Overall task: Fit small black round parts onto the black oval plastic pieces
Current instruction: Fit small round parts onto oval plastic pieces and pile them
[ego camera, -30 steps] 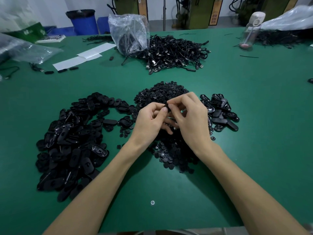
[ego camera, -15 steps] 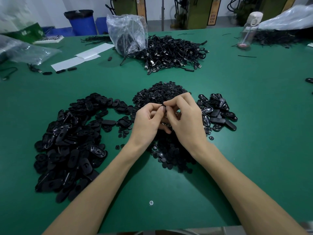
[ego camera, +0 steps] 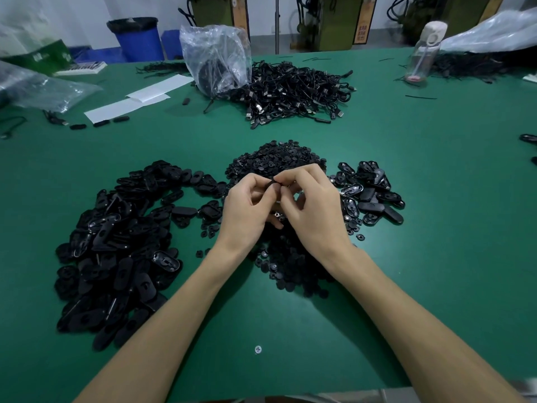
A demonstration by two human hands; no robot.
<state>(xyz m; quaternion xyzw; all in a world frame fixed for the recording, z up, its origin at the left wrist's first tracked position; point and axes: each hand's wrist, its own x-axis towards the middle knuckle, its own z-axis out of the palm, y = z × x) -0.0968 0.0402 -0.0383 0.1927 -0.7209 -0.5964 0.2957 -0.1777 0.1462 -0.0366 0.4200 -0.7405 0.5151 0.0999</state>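
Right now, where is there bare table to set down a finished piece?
Bare green table lies right of the small oval pile, and near you around the screw. It is crowded at the big oval pile on the left and the round parts in the middle.

Clear plastic bag (ego camera: 216,59) touching black cable pile (ego camera: 296,91) at 12 o'clock. Water bottle (ego camera: 425,50) at 1 o'clock. White paper sheets (ego camera: 139,100) at 11 o'clock.
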